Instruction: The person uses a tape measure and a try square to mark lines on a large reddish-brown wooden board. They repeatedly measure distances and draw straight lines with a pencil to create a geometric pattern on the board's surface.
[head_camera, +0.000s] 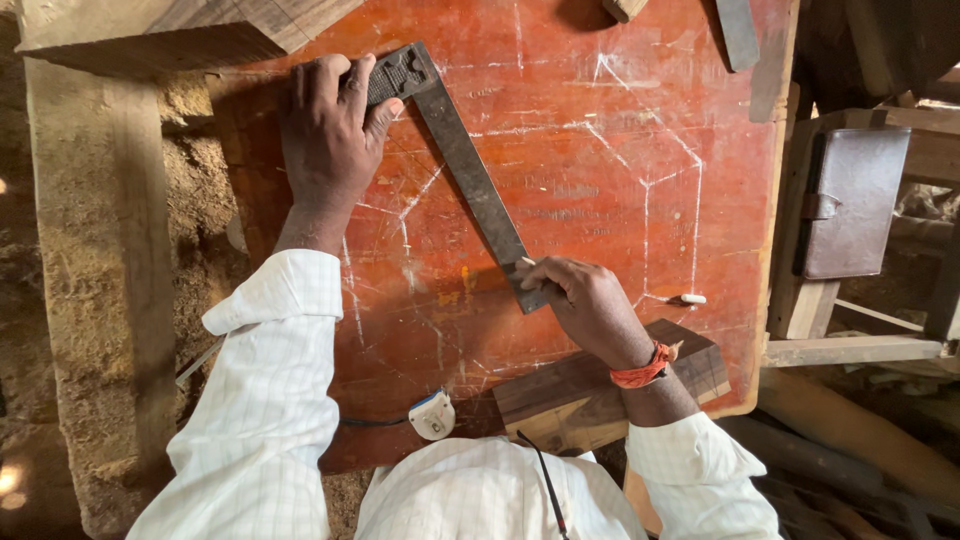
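A red-orange board (600, 110) lies flat, covered with white chalk lines. A dark metal try square (470, 170) rests diagonally across it. My left hand (330, 135) presses down on the square's thick stock at the upper left. My right hand (585, 300) sits at the blade's lower end, pinching a small white piece of chalk (526, 262) against the blade's edge. An orange thread band circles my right wrist.
A short chalk stick (692, 298) lies on the board at right. A dark wood block (590, 385) sits under my right forearm, a white tape measure (432, 414) beside it. A brown case (845, 200) rests on wooden rails at right. Timber (170, 35) lies at top left.
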